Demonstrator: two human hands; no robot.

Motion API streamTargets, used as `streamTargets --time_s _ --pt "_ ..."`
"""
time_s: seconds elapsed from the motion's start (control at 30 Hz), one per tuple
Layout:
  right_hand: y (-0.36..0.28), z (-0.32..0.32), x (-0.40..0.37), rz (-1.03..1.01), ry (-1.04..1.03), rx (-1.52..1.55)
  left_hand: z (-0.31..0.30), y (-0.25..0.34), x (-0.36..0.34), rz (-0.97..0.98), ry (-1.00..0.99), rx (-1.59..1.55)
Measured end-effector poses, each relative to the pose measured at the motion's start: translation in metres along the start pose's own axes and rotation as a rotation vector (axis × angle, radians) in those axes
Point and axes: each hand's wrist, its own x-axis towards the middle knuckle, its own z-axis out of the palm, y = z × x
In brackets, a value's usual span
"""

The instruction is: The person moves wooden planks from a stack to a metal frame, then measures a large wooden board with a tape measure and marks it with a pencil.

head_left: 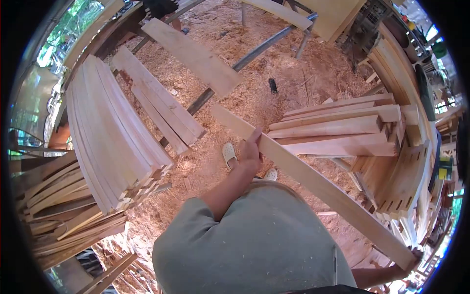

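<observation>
A long pale wooden plank (333, 196) slants across in front of my body, from the upper middle to the lower right. My left hand (252, 146) is closed around its near edge, part way along from the far tip, with the thumb on top. At the plank's other end, low on the right, my right hand (415, 258) grips the board; most of its fingers are hidden or blurred by the lens edge. A stack of thick boards (338, 130) lies just beyond the plank on the right.
Stacked long boards (110, 132) stand on the left, with loose boards (164, 105) and another board (196, 59) resting over a metal rail (264, 46). Slotted timber pieces (404, 181) are at right. Wood shavings (293, 81) cover the floor, where a small black object (272, 85) lies. Another person's leg shows at top.
</observation>
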Motion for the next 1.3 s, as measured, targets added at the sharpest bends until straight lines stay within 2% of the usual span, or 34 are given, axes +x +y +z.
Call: streamTargets --time_s 0.03,0.1,0.13,0.2,0.23,0.27,0.3,0.33,0.37,0.4,0.43,0.5,0.53,0.6,0.63,0.7,0.8,0.87,0.93,1.0,1.03,1.1,1.13,1.2,1.23,1.3 --pt "0.014 0.0 -0.015 0.104 -0.054 0.073 0.007 0.014 -0.006 0.006 0.003 -0.009" --pt "0.047 0.01 -0.043 0.306 -0.16 0.219 0.019 0.039 -0.007 0.403 0.008 0.066" --pt "0.063 0.025 -0.06 0.409 -0.213 0.293 0.013 0.052 0.004 0.413 0.007 0.059" --pt "0.094 0.085 -0.111 0.367 -0.429 0.265 -0.011 0.075 0.038 0.421 0.185 0.412" --pt "0.066 0.126 -0.124 0.343 -0.764 0.124 -0.026 0.078 0.058 0.43 0.185 0.409" --pt "0.055 0.172 -0.154 0.852 -0.544 0.512 -0.043 0.079 0.08 0.435 0.365 0.732" --pt "0.06 0.204 -0.17 0.685 -0.885 0.186 -0.051 0.083 0.093 0.431 0.548 1.052" --pt "0.058 0.239 -0.191 0.987 -0.891 0.317 -0.047 0.087 0.09 0.438 0.553 1.047" --pt "0.04 0.275 -0.209 1.033 -0.954 0.201 -0.038 0.086 0.08 0.531 0.651 1.271" --pt "0.059 0.307 -0.231 1.0 -1.122 0.067 -0.033 0.084 0.075 0.619 0.749 1.493" --pt "0.07 0.338 -0.248 1.056 -1.208 0.135 -0.035 0.08 0.077 0.609 0.761 1.485" --pt "0.061 0.393 -0.28 1.131 -1.372 0.216 -0.052 0.074 0.087 0.672 0.286 1.733" --pt "0.054 0.416 -0.295 1.151 -1.444 0.233 -0.06 0.071 0.089 0.668 0.307 1.733" --pt "0.077 0.468 -0.344 1.212 -1.572 0.395 -0.069 0.071 0.096 0.73 0.217 1.856" --pt "0.065 0.487 -0.354 1.2 -1.592 0.4 -0.07 0.084 0.098 0.732 0.242 1.852" --pt "0.028 0.531 -0.38 1.255 -1.675 0.48 -0.071 0.112 0.097 0.533 0.256 1.891" --pt "-0.018 0.585 -0.415 1.205 -1.708 0.446 -0.097 0.159 0.135 0.597 0.443 1.759" --pt "-0.058 0.619 -0.433 1.229 -1.707 0.472 -0.103 0.204 0.148 0.518 0.465 1.789" --pt "-0.097 0.651 -0.439 1.073 -1.827 0.473 -0.106 0.247 0.163 0.434 0.464 1.82" --pt "-0.112 0.684 -0.461 0.92 -1.857 0.589 -0.114 0.285 0.177 0.358 0.526 1.799" --pt "-0.128 0.702 -0.466 0.949 -1.849 0.56 -0.115 0.302 0.183 0.348 0.514 1.809" --pt "-0.15 0.721 -0.481 1.013 -1.831 0.513 -0.123 0.319 0.187 0.297 0.646 1.59" --pt "-0.155 0.731 -0.487 1.045 -1.831 0.562 -0.13 0.322 0.195 0.286 0.63 1.602" --pt "-0.163 0.747 -0.489 1.084 -1.827 0.589 -0.148 0.32 0.21 0.338 0.762 1.599" --pt "-0.165 0.745 -0.49 1.135 -1.819 0.624 -0.154 0.318 0.207 0.307 0.747 1.602" --pt "-0.171 0.742 -0.485 1.204 -1.807 0.618 -0.158 0.317 0.197 0.486 0.655 1.739"
